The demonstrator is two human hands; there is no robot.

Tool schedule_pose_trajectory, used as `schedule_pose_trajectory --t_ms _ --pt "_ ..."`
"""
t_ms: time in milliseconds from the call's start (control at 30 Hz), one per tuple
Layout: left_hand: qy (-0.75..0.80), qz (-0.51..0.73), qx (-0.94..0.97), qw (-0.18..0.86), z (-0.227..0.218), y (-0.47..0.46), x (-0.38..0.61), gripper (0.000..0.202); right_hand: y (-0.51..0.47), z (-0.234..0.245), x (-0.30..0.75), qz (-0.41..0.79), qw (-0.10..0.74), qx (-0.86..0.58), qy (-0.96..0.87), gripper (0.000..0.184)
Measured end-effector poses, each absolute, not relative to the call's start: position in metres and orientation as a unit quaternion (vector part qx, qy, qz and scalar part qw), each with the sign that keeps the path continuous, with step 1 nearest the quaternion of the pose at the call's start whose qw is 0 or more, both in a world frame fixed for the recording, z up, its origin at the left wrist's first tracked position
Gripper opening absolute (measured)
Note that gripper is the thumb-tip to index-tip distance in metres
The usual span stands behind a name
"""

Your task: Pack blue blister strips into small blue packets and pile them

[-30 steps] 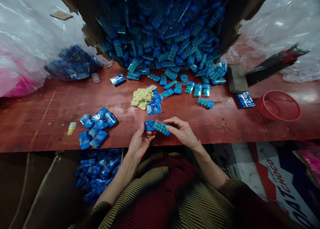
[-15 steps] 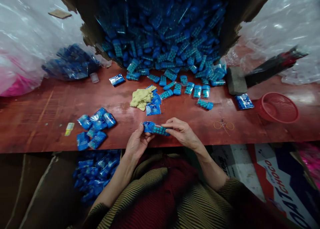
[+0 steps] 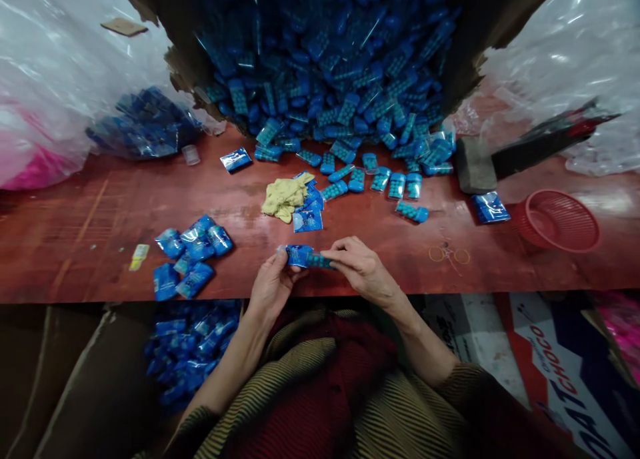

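Observation:
My left hand [image 3: 274, 280] pinches a blue printed sleeve [image 3: 299, 255] above the table's near edge. Partly inside the sleeve is a small clear container of blue-green balls [image 3: 319, 261]. My right hand [image 3: 361, 267] grips that container's other end, its fingers covering the tip. Beyond my hands lie flat blue sleeves [image 3: 307, 220], partly under a crumpled yellow cloth [image 3: 284, 199]. To the left sits a small group of sleeved containers [image 3: 197, 249]. Loose containers [image 3: 397, 185] are scattered farther back.
A large torn cardboard box [image 3: 187, 79] spills many containers onto the red table [image 3: 115, 205]. On the right are a red plastic basket [image 3: 557, 222], a grey block [image 3: 475, 165] and rubber bands [image 3: 449, 253]. Below the left edge lies a heap of blue packs [image 3: 193, 352].
The container has slid leftward, deeper into the blue sleeve, so less of it shows. My right hand has moved slightly left with it.

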State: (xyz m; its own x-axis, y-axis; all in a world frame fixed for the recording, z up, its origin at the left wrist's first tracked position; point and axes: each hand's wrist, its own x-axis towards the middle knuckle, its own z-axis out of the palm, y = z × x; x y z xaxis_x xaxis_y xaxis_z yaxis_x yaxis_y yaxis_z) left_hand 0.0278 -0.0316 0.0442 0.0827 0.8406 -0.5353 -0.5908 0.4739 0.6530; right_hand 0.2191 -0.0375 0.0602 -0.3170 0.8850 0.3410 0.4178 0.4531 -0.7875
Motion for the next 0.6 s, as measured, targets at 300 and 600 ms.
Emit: schedule_pose_trajectory --t_ms 300,600 --pt "0.492 0.510 0.165 0.686 0.041 -0.029 0.035 0.034 -0.037 0.042 0.212 0.561 0.403 -0.501 -0.522 0.018" --pt "0.498 0.479 0.112 0.714 0.039 -0.033 0.042 0.033 -0.061 0.034 0.175 0.287 0.436 -0.520 -0.676 0.018"
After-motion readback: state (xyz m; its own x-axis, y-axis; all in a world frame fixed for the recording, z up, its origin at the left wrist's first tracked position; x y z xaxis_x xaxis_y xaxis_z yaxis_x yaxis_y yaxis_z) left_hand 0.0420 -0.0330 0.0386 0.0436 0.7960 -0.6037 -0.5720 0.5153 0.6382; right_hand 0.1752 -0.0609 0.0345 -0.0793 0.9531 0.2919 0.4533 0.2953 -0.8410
